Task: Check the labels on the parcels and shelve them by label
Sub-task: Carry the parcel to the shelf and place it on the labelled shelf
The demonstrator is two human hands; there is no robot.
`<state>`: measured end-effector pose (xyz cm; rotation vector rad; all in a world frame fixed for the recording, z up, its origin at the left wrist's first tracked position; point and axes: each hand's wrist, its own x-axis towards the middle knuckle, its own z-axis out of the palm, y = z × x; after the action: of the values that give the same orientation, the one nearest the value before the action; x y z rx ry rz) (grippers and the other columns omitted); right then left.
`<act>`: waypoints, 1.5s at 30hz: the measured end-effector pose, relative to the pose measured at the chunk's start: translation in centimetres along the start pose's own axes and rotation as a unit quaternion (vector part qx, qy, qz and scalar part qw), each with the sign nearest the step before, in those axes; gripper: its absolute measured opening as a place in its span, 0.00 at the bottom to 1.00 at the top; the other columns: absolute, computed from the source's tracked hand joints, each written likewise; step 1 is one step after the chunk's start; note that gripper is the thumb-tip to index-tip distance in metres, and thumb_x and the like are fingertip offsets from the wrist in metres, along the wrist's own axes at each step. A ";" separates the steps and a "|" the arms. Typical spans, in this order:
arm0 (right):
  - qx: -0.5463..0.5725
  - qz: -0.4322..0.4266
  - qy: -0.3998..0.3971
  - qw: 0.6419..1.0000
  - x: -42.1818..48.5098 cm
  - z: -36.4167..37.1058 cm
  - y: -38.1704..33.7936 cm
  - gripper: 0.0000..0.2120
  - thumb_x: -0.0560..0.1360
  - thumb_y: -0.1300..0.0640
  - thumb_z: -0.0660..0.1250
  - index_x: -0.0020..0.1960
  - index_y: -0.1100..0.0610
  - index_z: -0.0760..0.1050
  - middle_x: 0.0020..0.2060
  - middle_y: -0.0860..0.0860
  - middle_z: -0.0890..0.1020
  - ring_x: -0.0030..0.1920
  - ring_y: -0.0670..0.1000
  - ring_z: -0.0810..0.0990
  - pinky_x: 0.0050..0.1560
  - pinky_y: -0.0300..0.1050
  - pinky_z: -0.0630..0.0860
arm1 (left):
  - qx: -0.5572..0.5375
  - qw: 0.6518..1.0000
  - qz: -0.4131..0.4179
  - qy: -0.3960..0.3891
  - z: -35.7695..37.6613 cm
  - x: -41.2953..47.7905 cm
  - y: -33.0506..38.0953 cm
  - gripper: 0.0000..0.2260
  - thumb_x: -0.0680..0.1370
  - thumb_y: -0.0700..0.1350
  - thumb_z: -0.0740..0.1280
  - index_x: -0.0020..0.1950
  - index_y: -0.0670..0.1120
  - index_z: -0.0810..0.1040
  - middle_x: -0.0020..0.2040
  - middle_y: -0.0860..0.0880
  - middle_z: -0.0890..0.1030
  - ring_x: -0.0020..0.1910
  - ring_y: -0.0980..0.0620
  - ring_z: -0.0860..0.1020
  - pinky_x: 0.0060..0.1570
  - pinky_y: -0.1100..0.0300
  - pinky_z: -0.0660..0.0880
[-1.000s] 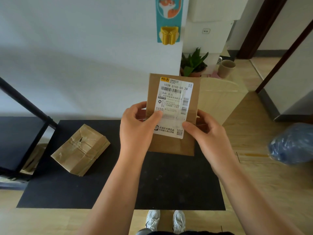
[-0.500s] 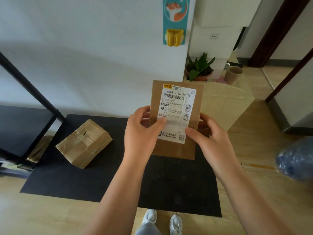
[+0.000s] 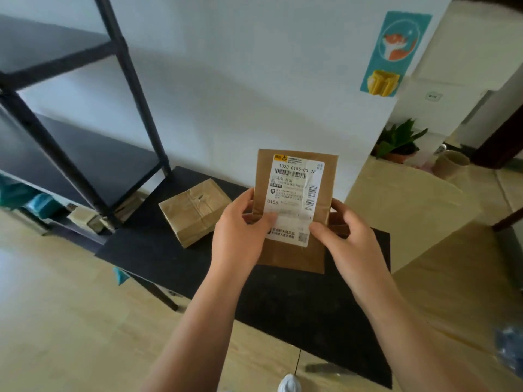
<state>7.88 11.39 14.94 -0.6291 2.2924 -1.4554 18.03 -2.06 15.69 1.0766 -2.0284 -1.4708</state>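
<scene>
1. Flat brown paper parcel [image 3: 294,216], held upright in the air at the picture's centre, with its white printed shipping label [image 3: 295,199] facing the camera; "102B G155-00 28" and a barcode are readable near the label's top.
2. The left hand [image 3: 240,236] grips the parcel's left edge, thumb pressed on the label's lower left and fingers curled behind.
3. The right hand [image 3: 348,239] grips the right edge the same way, thumb on the label's lower right corner.
4. At 9 o'clock from the held parcel, well apart from it, a second brown paper-wrapped, taped parcel [image 3: 195,210] lies tilted on a black rectangular floor mat [image 3: 311,306].
5. The mat lies on a pale wood-look floor [image 3: 70,321] and runs up to a white wall [image 3: 226,80].
6. At 10 o'clock stands a black metal shelving rack [image 3: 85,131]; small brown and teal items sit on its lowest level, too blurred to identify.
7. At 1 o'clock a teal poster with an orange fox [image 3: 396,49] hangs on the wall corner.
8. At 2 o'clock, a green potted plant [image 3: 399,142] stands near a tan cup [image 3: 452,165].
9. At 6 o'clock, a white shoe tip [image 3: 288,384] shows at the bottom edge.
</scene>
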 end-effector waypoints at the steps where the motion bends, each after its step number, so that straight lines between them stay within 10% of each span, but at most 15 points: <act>1: 0.002 -0.005 -0.009 1.000 -0.3 0.9 -0.5 0.18 0.75 0.47 0.70 0.64 0.41 0.73 0.61 0.47 0.79 0.57 0.44 0.79 0.54 0.43 0.80 | -0.006 1.000 -0.004 0.007 -1.1 -0.3 -0.3 0.20 0.77 0.48 0.70 0.69 0.57 0.73 0.56 0.58 0.81 0.51 0.59 0.80 0.40 0.66 0.75; 13: 0.045 0.021 -0.153 0.987 -10.1 23.9 -8.3 0.26 0.73 0.50 0.74 0.68 0.45 0.69 0.56 0.42 0.79 0.54 0.41 0.78 0.45 0.36 0.75 | -0.019 0.988 -0.086 0.124 -24.8 -6.5 -12.5 0.22 0.79 0.48 0.67 0.71 0.63 0.71 0.61 0.52 0.79 0.51 0.56 0.80 0.45 0.57 0.82; 18: 0.040 0.019 -0.206 0.978 -14.3 32.5 -11.3 0.27 0.73 0.51 0.74 0.69 0.48 0.69 0.58 0.45 0.79 0.58 0.46 0.78 0.49 0.39 0.75 | -0.053 0.977 -0.129 0.164 -33.6 -9.4 -16.5 0.20 0.80 0.45 0.66 0.70 0.61 0.71 0.49 0.62 0.79 0.46 0.62 0.79 0.39 0.64 0.77; 23: 0.018 0.007 -0.264 0.964 -16.0 39.4 -13.9 0.26 0.76 0.50 0.71 0.72 0.48 0.69 0.61 0.47 0.78 0.60 0.48 0.78 0.50 0.42 0.78 | -0.076 0.961 -0.174 0.203 -40.3 -10.6 -19.8 0.23 0.79 0.46 0.68 0.73 0.60 0.71 0.58 0.54 0.82 0.53 0.53 0.83 0.52 0.49 0.81; 45: 0.029 -0.025 -0.460 0.887 -4.7 72.3 -25.7 0.24 0.76 0.50 0.70 0.70 0.47 0.68 0.58 0.49 0.78 0.52 0.46 0.81 0.31 0.33 0.79 | -0.111 0.872 -0.247 0.408 -63.4 4.3 -29.5 0.20 0.76 0.46 0.71 0.68 0.47 0.78 0.60 0.49 0.82 0.56 0.50 0.81 0.54 0.48 0.81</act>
<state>53.59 -50.14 9.00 -1.0754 1.4765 -0.9144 70.42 -48.30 10.60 1.8039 -1.0080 -1.1051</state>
